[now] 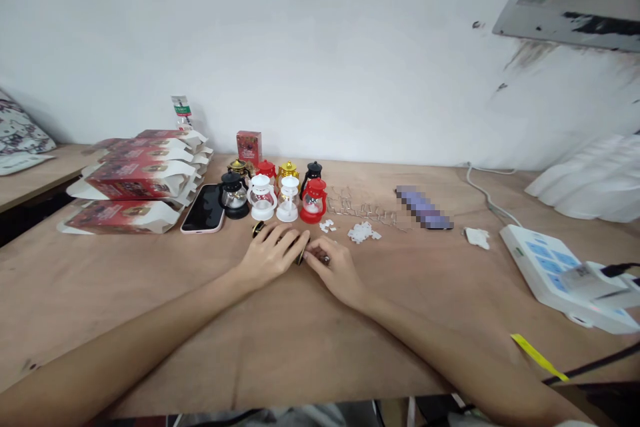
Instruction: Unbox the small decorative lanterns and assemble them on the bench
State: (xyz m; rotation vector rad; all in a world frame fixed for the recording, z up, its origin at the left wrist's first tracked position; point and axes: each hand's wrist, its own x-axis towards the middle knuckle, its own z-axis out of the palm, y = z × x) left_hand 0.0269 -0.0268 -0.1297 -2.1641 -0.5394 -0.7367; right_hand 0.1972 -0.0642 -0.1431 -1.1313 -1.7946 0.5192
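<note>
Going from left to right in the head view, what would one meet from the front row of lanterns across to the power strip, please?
Black lantern, white lantern, second white lantern, red lantern, larger white pile, blurred purple item, crumpled white scrap, power strip.

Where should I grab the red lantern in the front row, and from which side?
I'd take the front red lantern by its capped top, coming from above: it stands upright with the cap uncovered, while a white lantern crowds its left and a black lantern stands close behind.
</note>
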